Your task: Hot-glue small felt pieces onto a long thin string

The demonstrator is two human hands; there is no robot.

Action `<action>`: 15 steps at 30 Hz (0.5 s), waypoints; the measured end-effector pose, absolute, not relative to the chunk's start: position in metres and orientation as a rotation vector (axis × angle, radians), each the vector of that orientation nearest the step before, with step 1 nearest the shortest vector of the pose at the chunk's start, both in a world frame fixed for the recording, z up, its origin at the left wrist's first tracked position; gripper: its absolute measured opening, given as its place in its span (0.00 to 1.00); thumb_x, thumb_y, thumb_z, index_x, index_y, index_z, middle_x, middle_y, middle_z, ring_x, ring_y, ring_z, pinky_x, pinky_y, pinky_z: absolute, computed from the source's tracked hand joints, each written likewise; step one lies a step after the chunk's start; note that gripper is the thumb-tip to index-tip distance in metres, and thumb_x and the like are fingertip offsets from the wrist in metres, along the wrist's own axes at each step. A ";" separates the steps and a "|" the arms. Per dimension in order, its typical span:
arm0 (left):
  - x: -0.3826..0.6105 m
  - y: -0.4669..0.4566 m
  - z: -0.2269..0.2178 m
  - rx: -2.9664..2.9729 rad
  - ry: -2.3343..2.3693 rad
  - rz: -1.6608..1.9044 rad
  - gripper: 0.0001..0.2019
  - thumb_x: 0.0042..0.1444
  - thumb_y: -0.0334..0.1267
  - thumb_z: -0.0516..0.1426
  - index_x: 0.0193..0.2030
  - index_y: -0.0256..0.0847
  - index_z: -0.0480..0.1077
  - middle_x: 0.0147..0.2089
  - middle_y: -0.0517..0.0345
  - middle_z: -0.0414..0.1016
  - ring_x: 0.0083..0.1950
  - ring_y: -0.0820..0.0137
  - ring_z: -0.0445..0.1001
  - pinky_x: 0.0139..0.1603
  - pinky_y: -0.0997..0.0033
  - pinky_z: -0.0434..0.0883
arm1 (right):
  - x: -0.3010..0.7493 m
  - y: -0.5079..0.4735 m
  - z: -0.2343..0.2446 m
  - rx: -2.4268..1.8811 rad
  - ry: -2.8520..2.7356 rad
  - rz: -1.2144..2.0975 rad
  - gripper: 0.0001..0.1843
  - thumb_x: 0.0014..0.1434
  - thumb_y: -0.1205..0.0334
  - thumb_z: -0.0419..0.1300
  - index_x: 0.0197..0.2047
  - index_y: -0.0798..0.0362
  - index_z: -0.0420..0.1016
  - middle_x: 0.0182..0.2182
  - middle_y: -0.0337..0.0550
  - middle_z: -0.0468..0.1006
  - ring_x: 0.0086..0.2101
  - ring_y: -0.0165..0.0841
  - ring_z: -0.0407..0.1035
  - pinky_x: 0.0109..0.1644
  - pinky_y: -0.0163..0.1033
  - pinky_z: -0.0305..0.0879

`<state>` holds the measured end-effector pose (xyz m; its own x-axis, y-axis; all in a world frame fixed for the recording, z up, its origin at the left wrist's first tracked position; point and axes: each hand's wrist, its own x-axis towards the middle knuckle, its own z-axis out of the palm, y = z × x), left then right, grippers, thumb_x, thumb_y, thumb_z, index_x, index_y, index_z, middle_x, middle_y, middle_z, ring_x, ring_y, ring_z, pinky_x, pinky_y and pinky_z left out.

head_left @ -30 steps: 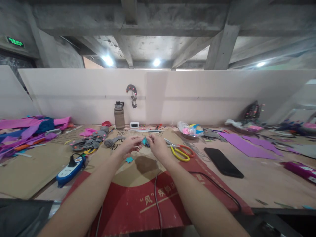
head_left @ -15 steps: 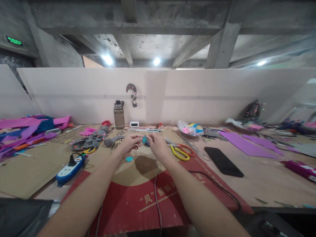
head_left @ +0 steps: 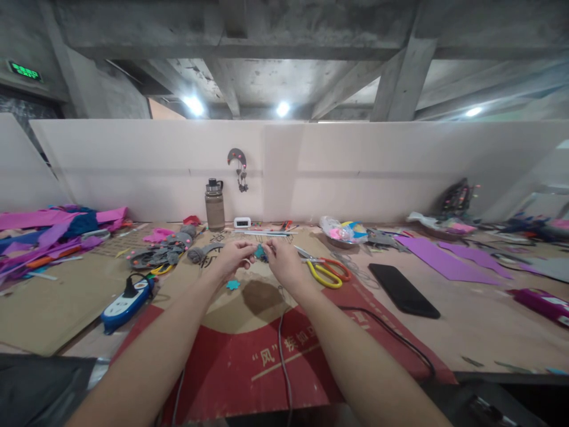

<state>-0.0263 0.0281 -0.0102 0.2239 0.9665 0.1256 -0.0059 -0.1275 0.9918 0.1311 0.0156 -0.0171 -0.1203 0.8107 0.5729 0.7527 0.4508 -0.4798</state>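
A small teal piece point(head_left: 259, 251), probably felt, is held up between my two hands above the cardboard. My left hand point(head_left: 237, 259) pinches its left side with thumb and forefinger. On the other side, the fingers of my right hand point(head_left: 281, 262) are closed on it, and something dark shows just under the piece. Its exact shape is too small to make out. Below my left hand a flat turquoise flower-shaped cutout point(head_left: 233, 285) lies on the red and tan cardboard point(head_left: 222, 367). Scissors with yellow and orange handles point(head_left: 328, 274) lie right of my right hand.
A black phone point(head_left: 403, 290) and purple sheets point(head_left: 444, 258) lie to the right. On the left are a blue-white power strip point(head_left: 127, 304) and grey felt pieces point(head_left: 162, 252). A bottle point(head_left: 215, 204) stands by the partition; a cable point(head_left: 283, 356) crosses the cardboard.
My hands stay almost in the same place, both still holding the teal piece, which seems slightly turned. The view has shifted very slightly.
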 end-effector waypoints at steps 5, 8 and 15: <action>-0.028 0.030 -0.011 1.399 0.963 1.137 0.16 0.41 0.44 0.64 0.34 0.35 0.72 0.24 0.60 0.69 0.23 0.78 0.66 0.20 0.79 0.63 | 0.131 0.015 -0.017 -1.308 -1.886 0.099 0.12 0.62 0.57 0.49 0.37 0.52 0.72 0.30 0.43 0.77 0.31 0.31 0.68 0.34 0.33 0.54; -0.028 0.031 -0.012 1.410 0.977 1.119 0.16 0.41 0.44 0.64 0.33 0.35 0.72 0.25 0.59 0.69 0.23 0.77 0.67 0.20 0.79 0.63 | 0.130 0.016 -0.018 -1.319 -1.889 0.075 0.13 0.62 0.57 0.49 0.37 0.52 0.72 0.30 0.43 0.77 0.31 0.31 0.68 0.34 0.33 0.53; -0.030 0.032 -0.013 1.447 0.997 1.113 0.15 0.42 0.44 0.63 0.31 0.35 0.70 0.23 0.60 0.68 0.23 0.77 0.66 0.21 0.79 0.62 | 0.130 0.015 -0.018 -1.280 -1.901 0.084 0.12 0.62 0.58 0.50 0.37 0.52 0.72 0.31 0.44 0.78 0.32 0.31 0.69 0.36 0.33 0.54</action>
